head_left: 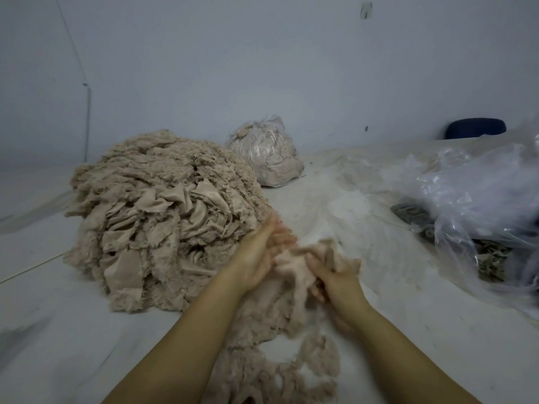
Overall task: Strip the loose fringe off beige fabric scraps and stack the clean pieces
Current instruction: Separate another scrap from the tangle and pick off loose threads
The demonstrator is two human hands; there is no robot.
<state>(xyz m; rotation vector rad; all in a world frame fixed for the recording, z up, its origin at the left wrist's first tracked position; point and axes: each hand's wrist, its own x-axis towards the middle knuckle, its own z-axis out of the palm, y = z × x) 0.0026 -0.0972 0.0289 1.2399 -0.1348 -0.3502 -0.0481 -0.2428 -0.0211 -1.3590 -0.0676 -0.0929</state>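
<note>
While both my hands work at the middle of the pale floor, my right hand [335, 282] has its fingers curled into a beige fabric scrap [294, 266], gripping it from the right. My left hand [262, 258] lies against the scrap's left side, its fingers blurred, so I cannot tell whether they grip. Loose fringe [280, 368] lies under my wrists. Just left of the hands rises the big heap of scraps [163, 217]; a tied plastic bag [267, 153] sits behind.
</note>
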